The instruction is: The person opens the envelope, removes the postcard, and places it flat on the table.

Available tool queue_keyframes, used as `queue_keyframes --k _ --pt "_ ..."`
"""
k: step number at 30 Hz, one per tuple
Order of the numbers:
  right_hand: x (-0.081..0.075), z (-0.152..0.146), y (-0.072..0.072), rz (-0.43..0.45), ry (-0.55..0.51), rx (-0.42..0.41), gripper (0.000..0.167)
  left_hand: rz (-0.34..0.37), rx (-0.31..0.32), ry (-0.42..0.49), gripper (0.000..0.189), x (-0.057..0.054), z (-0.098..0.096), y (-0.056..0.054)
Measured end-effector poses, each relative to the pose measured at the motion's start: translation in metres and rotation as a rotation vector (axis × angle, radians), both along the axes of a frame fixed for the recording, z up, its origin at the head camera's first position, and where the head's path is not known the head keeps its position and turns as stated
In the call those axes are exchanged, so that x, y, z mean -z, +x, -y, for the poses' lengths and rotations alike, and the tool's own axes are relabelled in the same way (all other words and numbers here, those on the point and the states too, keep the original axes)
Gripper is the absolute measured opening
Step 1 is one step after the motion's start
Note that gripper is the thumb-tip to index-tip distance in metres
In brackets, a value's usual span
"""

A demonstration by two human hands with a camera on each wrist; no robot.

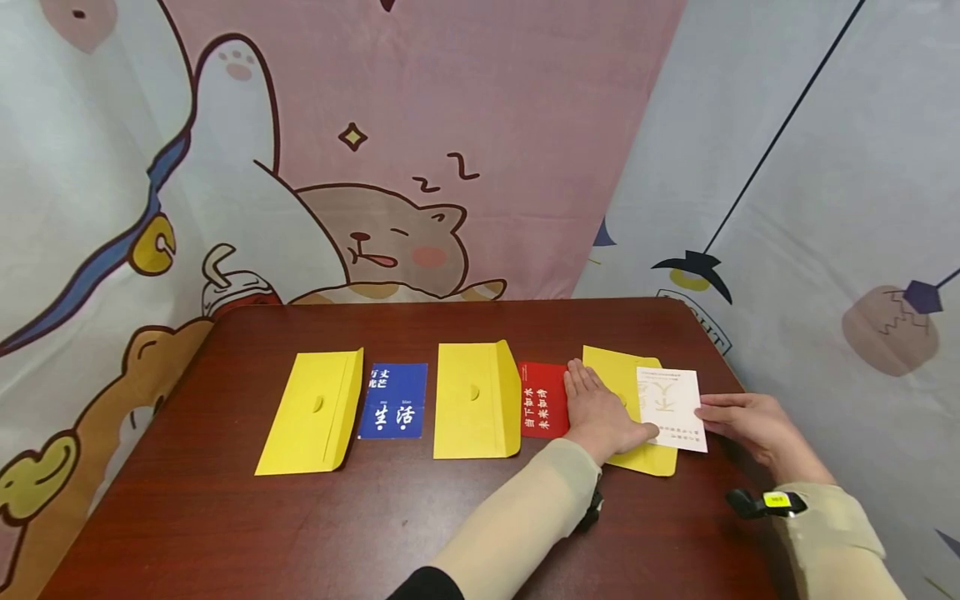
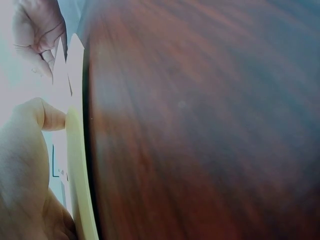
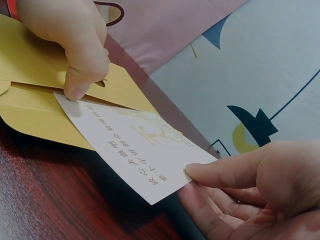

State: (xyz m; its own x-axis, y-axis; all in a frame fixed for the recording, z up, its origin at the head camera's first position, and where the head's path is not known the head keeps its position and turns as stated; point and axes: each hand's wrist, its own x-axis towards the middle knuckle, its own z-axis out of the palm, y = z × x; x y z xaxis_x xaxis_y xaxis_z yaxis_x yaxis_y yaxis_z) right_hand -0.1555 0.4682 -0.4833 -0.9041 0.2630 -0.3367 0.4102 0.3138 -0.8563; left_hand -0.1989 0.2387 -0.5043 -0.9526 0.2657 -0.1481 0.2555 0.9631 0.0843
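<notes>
A white card (image 1: pixel 666 412) with gold print lies over the open flap end of the rightmost yellow envelope (image 1: pixel 611 367). My right hand (image 1: pixel 757 429) pinches the card's right edge between thumb and fingers, as the right wrist view also shows. The card's left edge meets the envelope's mouth; how far inside it reaches, I cannot tell. My left hand (image 1: pixel 600 417) rests on this envelope with fingers extended, its thumb touching near the card's corner. Partly covered by the left hand is a red card (image 1: pixel 542 400) with white characters.
On the brown table (image 1: pixel 225 533) lie a middle yellow envelope (image 1: pixel 472 425), a blue card (image 1: pixel 393 400) and a left yellow envelope (image 1: pixel 307 417), in a row. A cartoon-printed cloth (image 1: pixel 525 167) hangs behind and beside the table.
</notes>
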Motion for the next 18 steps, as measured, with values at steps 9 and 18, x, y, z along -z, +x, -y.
queue_keyframes --k 9,18 --pt "-0.001 -0.01 0.003 0.015 -0.014 0.003 0.072 -0.014 0.0 -0.009 0.125 -0.003 0.001 0.003" --pt "-0.007 -0.029 0.007 -0.043 0.006 -0.019 0.071 -0.009 0.003 -0.023 0.126 -0.003 0.001 0.003"
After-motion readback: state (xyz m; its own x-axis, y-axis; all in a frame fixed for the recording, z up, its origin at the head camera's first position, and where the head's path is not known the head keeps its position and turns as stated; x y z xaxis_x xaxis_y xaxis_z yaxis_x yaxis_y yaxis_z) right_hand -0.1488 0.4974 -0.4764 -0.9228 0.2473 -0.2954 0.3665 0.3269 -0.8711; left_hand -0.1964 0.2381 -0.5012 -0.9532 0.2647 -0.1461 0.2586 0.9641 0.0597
